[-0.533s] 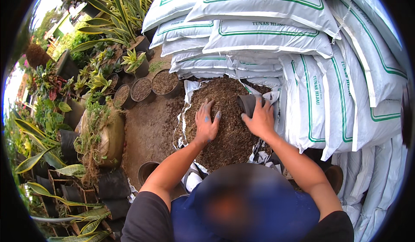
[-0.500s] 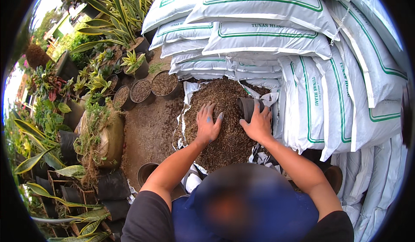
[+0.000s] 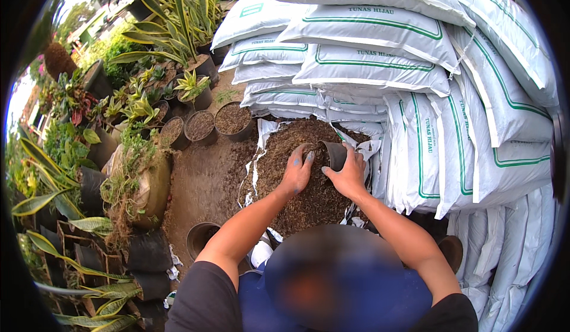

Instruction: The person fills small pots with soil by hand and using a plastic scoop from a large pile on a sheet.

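A black plastic plant pot [image 3: 336, 156] lies tilted on a heap of brown, crumbly potting soil [image 3: 309, 210], its mouth turned to the left. My right hand [image 3: 349, 175] grips the pot from its right side, thumb near the rim and fingers over the far wall. At the pot's mouth, my left hand [image 3: 295, 170] is cupped around soil, its fingers curled and its thumb toward the pot. Grey-blue smudges mark the left hand. Torn white plastic [image 3: 261, 142] edges the heap. The pot's inside is mostly hidden.
White sacks with green lines [image 3: 371, 65] are stacked behind and to the right. Soil-filled pots [image 3: 233, 121] stand beyond the heap on the left. An open black pot [image 3: 202, 237] is by my left forearm. Potted plants [image 3: 193, 89] and a bulging sack [image 3: 151, 195] line the left.
My left hand has moved right across the heap to the pot's mouth, its fingers curling in. My right hand has turned the pot slightly and kept its grip. The view has shifted a little.
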The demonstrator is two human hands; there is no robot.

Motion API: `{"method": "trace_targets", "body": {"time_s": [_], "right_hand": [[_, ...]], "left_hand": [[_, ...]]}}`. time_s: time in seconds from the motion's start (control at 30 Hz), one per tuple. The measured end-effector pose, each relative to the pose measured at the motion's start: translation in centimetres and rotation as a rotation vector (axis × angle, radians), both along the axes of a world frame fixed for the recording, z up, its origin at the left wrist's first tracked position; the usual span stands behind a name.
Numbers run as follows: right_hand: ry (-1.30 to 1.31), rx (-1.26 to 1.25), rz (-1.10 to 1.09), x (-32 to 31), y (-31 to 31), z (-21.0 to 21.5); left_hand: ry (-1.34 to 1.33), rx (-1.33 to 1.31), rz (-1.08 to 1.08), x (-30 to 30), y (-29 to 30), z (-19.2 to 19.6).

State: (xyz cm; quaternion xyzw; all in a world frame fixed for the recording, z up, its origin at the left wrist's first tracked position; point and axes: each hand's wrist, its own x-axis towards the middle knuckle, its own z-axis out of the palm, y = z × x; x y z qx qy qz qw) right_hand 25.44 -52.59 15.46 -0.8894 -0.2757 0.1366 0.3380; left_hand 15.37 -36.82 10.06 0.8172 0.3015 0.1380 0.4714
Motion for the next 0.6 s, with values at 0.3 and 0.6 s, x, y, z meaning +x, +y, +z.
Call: {"method": "trace_targets", "body": {"time_s": [0.3,0.6], "right_hand": [[-0.573,0.204,0.294,-1.1,0.1,5.4],[-0.646,0.180,0.340,-0.3,1.7,4.7]], "left_hand": [[0.030,0.176,0.175,-3.4,2.7,0.8],[0.101,0.003,0.144,-4.1,4.8,-1.3]]}}
